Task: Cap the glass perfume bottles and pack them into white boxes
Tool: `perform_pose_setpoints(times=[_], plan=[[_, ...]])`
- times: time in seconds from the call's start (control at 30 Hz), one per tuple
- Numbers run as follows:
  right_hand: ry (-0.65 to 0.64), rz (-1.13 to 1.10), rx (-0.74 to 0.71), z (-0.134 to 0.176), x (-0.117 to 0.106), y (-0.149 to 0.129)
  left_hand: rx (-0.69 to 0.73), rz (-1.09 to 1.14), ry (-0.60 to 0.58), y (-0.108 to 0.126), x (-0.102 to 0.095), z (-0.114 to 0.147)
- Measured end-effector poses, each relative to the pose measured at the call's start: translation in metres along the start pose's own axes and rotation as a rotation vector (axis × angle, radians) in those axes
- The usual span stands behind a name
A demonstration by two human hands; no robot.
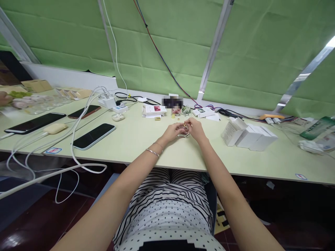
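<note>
Our left grip (171, 133) grasps the side of a small glass bottle (184, 132) with pinkish contents, while our right grip (196, 128) appears pinched on a slim gold-coloured fitting (184, 124) at its top. We have the bottle in front of us, near the middle of the surface (183, 153); our fingers hide its neck, so we cannot tell how well the fitting is seated, or whether the base touches the surface. We judge the step in hand to be fine work at the bottle's mouth. The next move calls for us to keep the glass steady and the fitting upright, in line with the neck. Beyond our hands lie a gold-coloured cap (157, 118) and a small gold-coloured ring (178, 119), both within easy reach.
</note>
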State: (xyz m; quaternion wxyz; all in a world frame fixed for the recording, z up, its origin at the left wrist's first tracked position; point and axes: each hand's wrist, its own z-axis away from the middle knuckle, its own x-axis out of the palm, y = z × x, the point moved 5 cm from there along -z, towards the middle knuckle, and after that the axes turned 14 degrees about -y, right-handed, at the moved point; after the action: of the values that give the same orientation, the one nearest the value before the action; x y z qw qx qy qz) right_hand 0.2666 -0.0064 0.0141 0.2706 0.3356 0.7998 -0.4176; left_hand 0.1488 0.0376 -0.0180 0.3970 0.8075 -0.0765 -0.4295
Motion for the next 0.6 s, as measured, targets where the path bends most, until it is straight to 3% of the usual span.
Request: perform_pose_setpoints(times=[0.27,0.43,0.6], plan=[[-0.012,-0.122,-0.077,0.012,0.01,0.008,-0.01,-0.068,0.013,0.002,-0.002,0.003],[-0.069,-0.227,0.042,0.012,0.018,0.022,-0.252,-0.279,0.217,-0.024,-0.041,-0.007],[-0.351,-0.204,0.095,0.015,0.035,0.031,-0.474,-0.374,0.23,-0.066,-0.076,-0.002]])
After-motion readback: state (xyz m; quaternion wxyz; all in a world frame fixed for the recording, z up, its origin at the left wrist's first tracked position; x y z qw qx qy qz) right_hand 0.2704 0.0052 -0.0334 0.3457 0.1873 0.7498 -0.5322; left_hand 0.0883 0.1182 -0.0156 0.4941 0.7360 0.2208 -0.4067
